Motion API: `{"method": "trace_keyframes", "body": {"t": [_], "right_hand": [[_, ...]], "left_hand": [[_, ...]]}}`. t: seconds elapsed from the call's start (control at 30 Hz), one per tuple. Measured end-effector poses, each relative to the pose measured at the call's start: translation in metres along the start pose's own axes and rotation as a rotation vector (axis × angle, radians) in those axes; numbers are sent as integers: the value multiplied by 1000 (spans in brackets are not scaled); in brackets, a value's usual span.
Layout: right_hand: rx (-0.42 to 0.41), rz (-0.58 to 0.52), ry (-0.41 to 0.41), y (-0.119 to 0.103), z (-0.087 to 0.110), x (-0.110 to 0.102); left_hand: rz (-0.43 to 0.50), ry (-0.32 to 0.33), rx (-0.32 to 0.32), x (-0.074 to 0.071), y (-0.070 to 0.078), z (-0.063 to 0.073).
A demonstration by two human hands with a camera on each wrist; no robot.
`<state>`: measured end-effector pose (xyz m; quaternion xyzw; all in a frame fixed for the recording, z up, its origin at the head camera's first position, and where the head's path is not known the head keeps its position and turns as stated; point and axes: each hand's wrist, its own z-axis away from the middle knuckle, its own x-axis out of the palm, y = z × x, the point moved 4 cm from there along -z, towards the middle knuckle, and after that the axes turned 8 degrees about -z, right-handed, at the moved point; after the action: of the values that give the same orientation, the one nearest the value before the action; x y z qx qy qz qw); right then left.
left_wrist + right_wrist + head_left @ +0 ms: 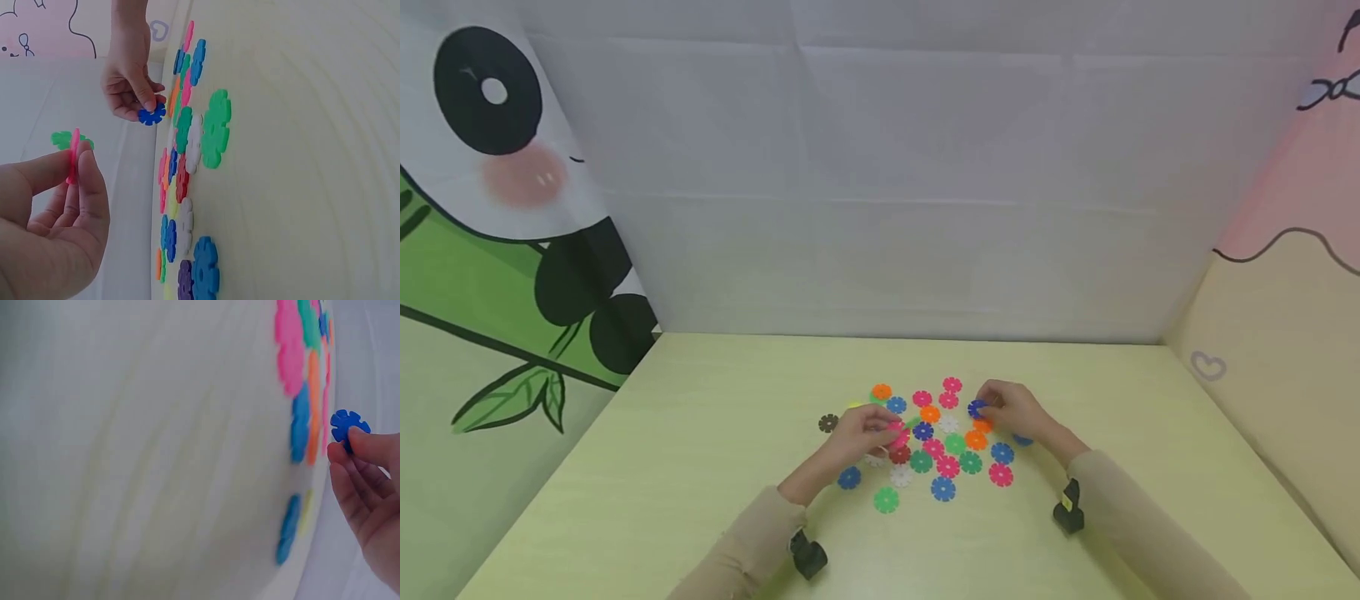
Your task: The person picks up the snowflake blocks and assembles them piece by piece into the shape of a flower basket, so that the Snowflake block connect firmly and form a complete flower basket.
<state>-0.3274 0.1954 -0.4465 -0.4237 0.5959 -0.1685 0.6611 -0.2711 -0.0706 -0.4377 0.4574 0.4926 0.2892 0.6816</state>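
Observation:
My left hand [857, 435] pinches a pink notched plastic disc [74, 164] between thumb and fingers, above the left part of a spread of discs. A green disc [60, 139] is joined crosswise to the pink one, as the left wrist view shows. At the right of the spread, my right hand [1017, 412] pinches a dark blue flower-shaped disc [344, 425] by its edge. Both held pieces are raised off the table, and the two hands stand apart. Below them lie loose discs, among them a green one [886, 500] and a blue one [943, 489].
Several more discs in pink, orange, white and other colours lie flat on the pale yellow table [700, 467], some touching or overlapping. A brown disc [828, 423] lies at the left. A pale cloth wall [880, 250] rises behind the table, with printed panels at both sides.

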Motion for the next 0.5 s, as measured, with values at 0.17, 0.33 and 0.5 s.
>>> {"method": "trace_keyframes", "body": {"t": [0.17,0.33,0.5], "right_hand": [[-67,-144,-13,-30,6,10],[-44,-394,-65,-57,12,24],[5,-523,-37,-67,15,33]], "left_hand": [[27,3,-9,2,1,0],[52,35,-30,3,2,-1],[75,41,-53,4,0,-1]]}}
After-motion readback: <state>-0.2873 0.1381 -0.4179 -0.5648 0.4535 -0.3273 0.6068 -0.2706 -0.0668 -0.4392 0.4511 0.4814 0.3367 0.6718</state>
